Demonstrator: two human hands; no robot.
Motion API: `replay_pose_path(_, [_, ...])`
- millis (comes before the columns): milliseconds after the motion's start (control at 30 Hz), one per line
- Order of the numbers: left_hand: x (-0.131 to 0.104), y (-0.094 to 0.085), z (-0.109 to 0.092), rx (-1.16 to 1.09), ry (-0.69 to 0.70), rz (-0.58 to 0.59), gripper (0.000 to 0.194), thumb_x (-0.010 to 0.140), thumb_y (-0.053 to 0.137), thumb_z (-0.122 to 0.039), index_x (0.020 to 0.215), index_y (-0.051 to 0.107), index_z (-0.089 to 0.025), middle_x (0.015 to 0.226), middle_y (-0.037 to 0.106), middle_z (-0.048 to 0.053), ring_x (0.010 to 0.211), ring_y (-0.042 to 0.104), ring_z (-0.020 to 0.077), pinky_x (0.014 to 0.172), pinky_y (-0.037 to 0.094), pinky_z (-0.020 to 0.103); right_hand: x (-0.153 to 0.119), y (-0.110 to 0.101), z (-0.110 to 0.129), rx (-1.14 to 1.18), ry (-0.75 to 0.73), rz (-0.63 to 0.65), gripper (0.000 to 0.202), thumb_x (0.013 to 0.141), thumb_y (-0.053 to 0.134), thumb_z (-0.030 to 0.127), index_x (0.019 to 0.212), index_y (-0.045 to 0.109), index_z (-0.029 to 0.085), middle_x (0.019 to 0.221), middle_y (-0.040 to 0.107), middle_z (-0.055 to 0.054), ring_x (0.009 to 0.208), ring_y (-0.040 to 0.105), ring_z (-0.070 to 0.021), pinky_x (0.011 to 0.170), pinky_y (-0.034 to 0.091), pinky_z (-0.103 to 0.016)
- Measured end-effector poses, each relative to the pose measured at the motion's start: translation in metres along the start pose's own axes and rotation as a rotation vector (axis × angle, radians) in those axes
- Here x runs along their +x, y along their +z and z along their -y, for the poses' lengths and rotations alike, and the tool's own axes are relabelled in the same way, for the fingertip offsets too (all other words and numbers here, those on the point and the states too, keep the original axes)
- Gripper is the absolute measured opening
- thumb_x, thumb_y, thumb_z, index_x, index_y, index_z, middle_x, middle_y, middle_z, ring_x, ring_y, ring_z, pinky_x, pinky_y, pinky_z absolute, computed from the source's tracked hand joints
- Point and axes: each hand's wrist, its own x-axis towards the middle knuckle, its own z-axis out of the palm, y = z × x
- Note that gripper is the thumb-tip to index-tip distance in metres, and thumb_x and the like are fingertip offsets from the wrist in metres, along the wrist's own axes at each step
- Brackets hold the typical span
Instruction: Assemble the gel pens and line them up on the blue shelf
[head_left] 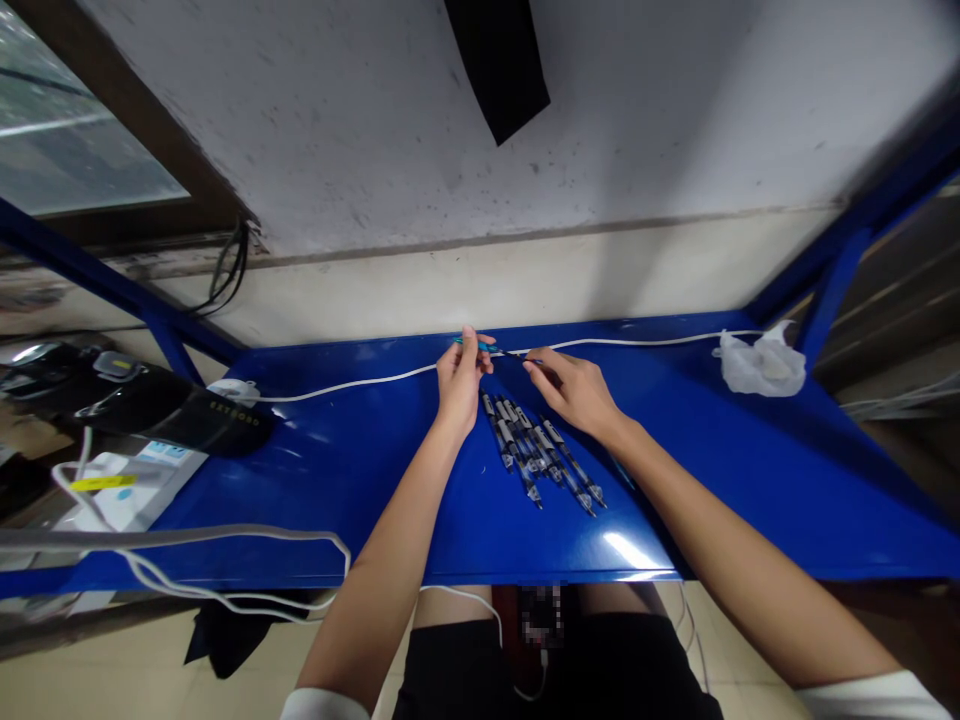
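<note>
Near the back of the blue table, my left hand (461, 375) is closed on a teal pen barrel (486, 347), held nearly level. To its right, my right hand (570, 385) pinches a thin dark rod (517, 356), whose left end points at the barrel; whether the two touch is too small to tell. Several clear pens with dark and grey parts (540, 445) lie in a loose pile between my forearms, just below my hands. Part of another thin teal item (624, 474) shows beside my right forearm.
A white cable (360, 382) runs along the back of the blue table (390, 480). At the right lies a crumpled plastic bag (763, 362). On the left are a black object (217, 420), a white box (142, 485) and looped white cables (247, 537).
</note>
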Motion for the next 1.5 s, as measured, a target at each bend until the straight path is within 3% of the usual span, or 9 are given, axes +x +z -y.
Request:
replay_pose_path(300, [-0.001, 0.0, -0.002, 0.063, -0.035, 0.109, 0.042, 0.094, 0.08, -0.061, 0.091, 0.081, -0.02, 0.074, 0.059, 0.001, 0.067, 0.055, 0.012, 0.063, 0.046, 0.026, 0.0, 0.001, -0.002, 0.019, -0.005, -0.02, 0.031, 0.117, 0.048, 0.045, 0.121, 0.071, 0.024, 0.092, 0.078, -0.004, 0.072, 0.068, -0.0201, 0.068, 0.042, -0.031])
replay_pose_path(633, [-0.005, 0.001, 0.002, 0.14, -0.042, 0.217, 0.028, 0.085, 0.093, -0.044, 0.098, 0.083, -0.021, 0.084, 0.071, 0.003, 0.071, 0.059, 0.0125, 0.069, 0.05, 0.028, 0.0, 0.003, -0.003, 0.033, -0.023, -0.036, 0.027, 0.117, 0.049, 0.044, 0.119, 0.068, 0.025, 0.092, 0.077, -0.004, 0.072, 0.067, -0.0193, 0.068, 0.042, -0.031])
replay_pose_path(833, [-0.012, 0.007, 0.001, 0.208, -0.064, 0.33, 0.027, 0.084, 0.093, -0.04, 0.1, 0.085, -0.02, 0.102, 0.081, 0.008, 0.084, 0.068, 0.0162, 0.074, 0.054, 0.028, -0.001, 0.009, -0.009, 0.151, 0.025, -0.03, 0.022, 0.113, 0.055, 0.047, 0.12, 0.053, 0.026, 0.082, 0.071, -0.001, 0.063, 0.062, -0.0184, 0.061, 0.039, -0.031])
replay_pose_path(1067, [-0.011, 0.007, 0.002, 0.219, -0.039, 0.308, 0.025, 0.085, 0.092, -0.041, 0.099, 0.086, -0.021, 0.103, 0.082, 0.008, 0.087, 0.07, 0.0174, 0.074, 0.054, 0.029, -0.001, 0.011, -0.009, 0.256, 0.018, -0.08, 0.024, 0.109, 0.062, 0.043, 0.105, 0.045, 0.028, 0.085, 0.065, 0.0, 0.065, 0.059, -0.017, 0.061, 0.042, -0.032])
replay_pose_path(1500, [-0.011, 0.009, 0.007, 0.183, -0.043, 0.225, 0.025, 0.082, 0.096, -0.04, 0.096, 0.085, -0.022, 0.087, 0.078, 0.004, 0.077, 0.066, 0.0143, 0.072, 0.053, 0.028, -0.001, 0.015, -0.012, 0.292, -0.054, -0.1, 0.018, 0.111, 0.061, 0.039, 0.107, 0.049, 0.026, 0.092, 0.069, -0.003, 0.072, 0.062, -0.0181, 0.069, 0.046, -0.033])
